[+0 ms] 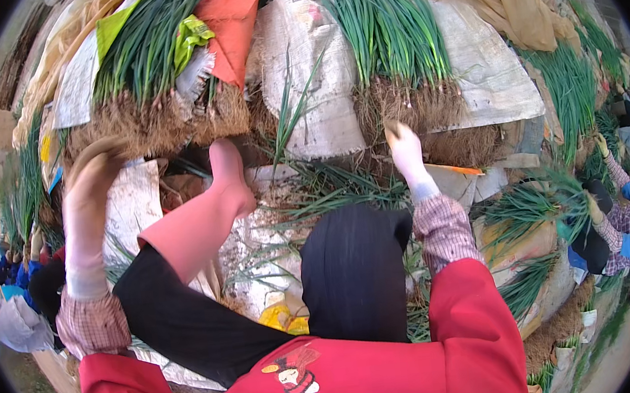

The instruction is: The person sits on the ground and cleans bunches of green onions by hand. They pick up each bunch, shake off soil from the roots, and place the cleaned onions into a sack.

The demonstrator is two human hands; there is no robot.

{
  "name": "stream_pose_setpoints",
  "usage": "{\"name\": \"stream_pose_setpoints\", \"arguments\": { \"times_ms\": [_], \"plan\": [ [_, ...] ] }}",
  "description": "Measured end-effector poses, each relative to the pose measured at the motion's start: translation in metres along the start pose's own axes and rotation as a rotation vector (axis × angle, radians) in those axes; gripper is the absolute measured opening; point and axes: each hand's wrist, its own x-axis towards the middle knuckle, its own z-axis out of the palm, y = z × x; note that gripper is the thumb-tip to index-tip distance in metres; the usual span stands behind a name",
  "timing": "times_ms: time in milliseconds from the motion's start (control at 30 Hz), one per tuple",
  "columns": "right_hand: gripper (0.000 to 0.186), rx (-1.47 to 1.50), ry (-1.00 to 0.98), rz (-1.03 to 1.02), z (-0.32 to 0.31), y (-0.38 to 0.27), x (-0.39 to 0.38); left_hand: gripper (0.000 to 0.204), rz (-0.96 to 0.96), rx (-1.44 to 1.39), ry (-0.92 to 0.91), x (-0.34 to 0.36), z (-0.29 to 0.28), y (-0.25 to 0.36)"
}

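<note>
In a white glove with brown fingers, my left hand (94,174) is raised beside the root ends of a wide bundle of green onions (153,48). Motion smears its fingers, so their grip does not show. My right hand (406,154), gloved the same way, reaches to the roots of a second green onion bundle (394,35). Its fingers are pressed together at the edge of the brown roots (409,102); what they hold, if anything, is too small to make out. A few loose green onions (292,114) lie between the bundles.
Pale woven sacks (309,67) and an orange cloth (232,25) lie among the bundles. My pink boot (202,216) stretches forward. Loose green leaves (341,190) lie before my knees. A person (628,217) at the right handles more green onions (535,204); other people (23,304) are at the left.
</note>
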Motion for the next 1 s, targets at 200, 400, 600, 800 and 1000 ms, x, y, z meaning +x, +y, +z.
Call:
{"name": "stream_pose_setpoints", "arguments": {
  "times_ms": [200,400,600,800,1000],
  "plan": [
    [0.042,-0.498,-0.214,0.265,0.012,-0.021,0.137,0.031,-0.255,-0.037,-0.509,0.147,0.209,-0.105],
    [0.035,0.016,-0.427,0.199,-0.006,-0.053,0.119,0.031,-0.194,-0.128,-0.334,0.169,0.264,-0.180],
    [0.035,0.200,-0.581,0.084,-0.018,-0.072,0.018,0.037,-0.476,-0.413,-0.416,0.161,0.318,-0.219],
    [0.032,0.865,-0.493,0.452,-0.004,-0.049,0.026,0.023,-0.579,-0.557,-0.268,0.125,0.339,-0.246],
    [0.017,1.281,-0.315,0.633,0.000,-0.068,0.008,0.023,-0.537,-0.488,-0.218,0.110,0.334,-0.219]
  ]
}}
